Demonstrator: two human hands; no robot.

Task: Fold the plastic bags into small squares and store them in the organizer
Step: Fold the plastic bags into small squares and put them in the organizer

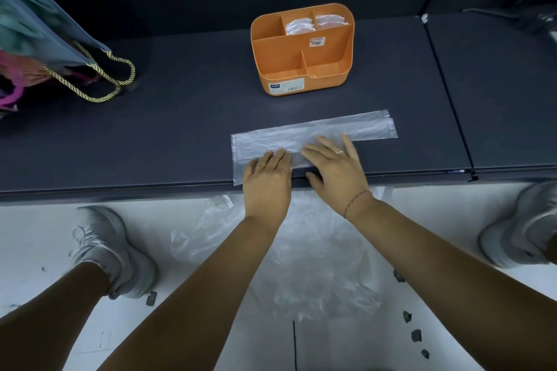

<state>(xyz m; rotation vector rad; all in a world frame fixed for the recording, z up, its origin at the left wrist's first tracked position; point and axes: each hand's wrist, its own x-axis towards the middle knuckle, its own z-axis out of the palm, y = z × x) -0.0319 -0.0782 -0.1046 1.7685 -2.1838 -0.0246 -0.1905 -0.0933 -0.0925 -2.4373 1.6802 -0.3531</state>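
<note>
A clear plastic bag (355,129) lies flat on the dark table (180,135) as a long strip, its left end wider and reaching the table's front edge. My left hand (266,179) presses flat on the wider part with straight fingers. Beside it, my right hand (336,167) lies flat on the strip, fingers spread. Behind the strip stands an orange organizer (301,69) with several compartments. Two rear compartments hold folded white bags (313,24). The front compartments look bare.
A loose heap of clear plastic bags (316,265) lies on the white floor between my feet, below the table's front edge. A paper gift bag with gold rope handles (99,75) lies at the left of the table. A seam (446,90) divides off a second tabletop at the right.
</note>
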